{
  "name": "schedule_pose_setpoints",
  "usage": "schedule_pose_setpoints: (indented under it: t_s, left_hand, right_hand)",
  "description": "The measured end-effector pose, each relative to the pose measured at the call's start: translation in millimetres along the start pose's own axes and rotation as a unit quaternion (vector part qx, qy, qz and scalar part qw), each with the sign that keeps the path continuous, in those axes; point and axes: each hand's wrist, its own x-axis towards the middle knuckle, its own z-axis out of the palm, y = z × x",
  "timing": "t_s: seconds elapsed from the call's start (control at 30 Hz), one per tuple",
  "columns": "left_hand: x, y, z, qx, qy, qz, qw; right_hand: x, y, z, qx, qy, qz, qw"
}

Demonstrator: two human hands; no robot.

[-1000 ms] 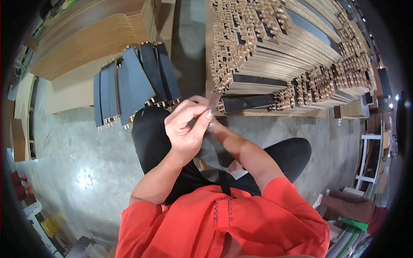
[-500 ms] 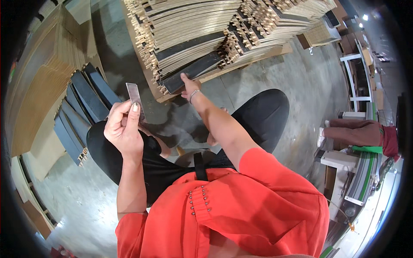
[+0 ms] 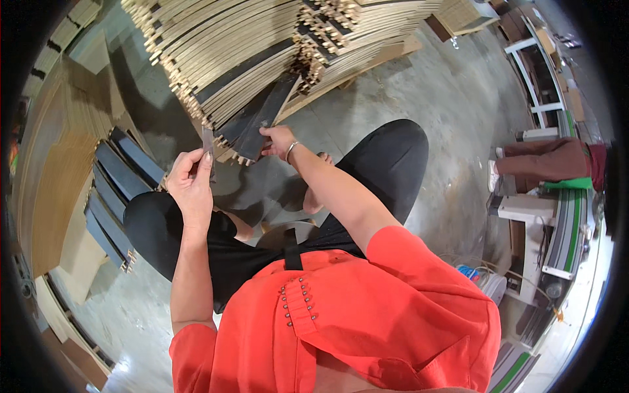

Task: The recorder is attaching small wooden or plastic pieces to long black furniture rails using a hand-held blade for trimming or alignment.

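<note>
My left hand (image 3: 190,187) is closed in a pinch on a thin, flat metal strip (image 3: 208,139), held upright beside the stack's near left corner. The fingers of my right hand (image 3: 280,142) grip the near end of a dark-faced wooden slat (image 3: 263,118) by its right edge. Small wooden dowels stick out of that slat's end. It lies at a slant on top of a large stack of pale wooden slats (image 3: 242,49) with dowelled ends. The slat's far end rests among the stack's dowels, and my fingers hide part of its near end.
Dark slats (image 3: 121,167) lie at my left beside tall stacked brown boards (image 3: 49,196). Under the big stack is a wooden base (image 3: 386,52). At the right, a person in brown trousers (image 3: 537,164) is near a white-framed bench with green-striped strips (image 3: 573,229).
My right hand has pulled the slat's near end toward me and turned it to a steeper slant. My left hand has brought the metal strip closer to the stack. The view has shifted.
</note>
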Motion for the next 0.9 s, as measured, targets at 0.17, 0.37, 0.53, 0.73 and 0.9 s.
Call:
schedule_pose_setpoints:
  t_s: [0.17, 0.37, 0.53, 0.73, 0.9]
  left_hand:
    - [-0.6, -1.0, 17.1, 0.020, -0.042, 0.027, 0.999]
    - [-0.8, -1.0, 32.9, 0.051, -0.039, 0.075, 0.995]
    - [1.0, -27.3, 24.5, 0.101, -0.050, 0.038, 0.993]
    - [-22.9, -8.4, 69.6, 0.151, -0.189, 0.243, 0.939]
    - [-13.8, -41.4, 119.3, 0.255, -0.213, 0.279, 0.901]
  right_hand:
    - [4.6, -5.8, 4.4, 0.007, -0.092, 0.012, 0.996]
    - [1.1, -22.3, 12.6, -0.046, 0.068, -0.066, 0.994]
    - [-69.4, -19.4, -4.0, 0.107, -0.014, -0.059, 0.992]
    - [-144.0, -42.5, -36.4, 0.136, -0.119, 0.062, 0.982]
    - [-153.6, -23.6, -61.2, 0.165, -0.095, 0.062, 0.980]
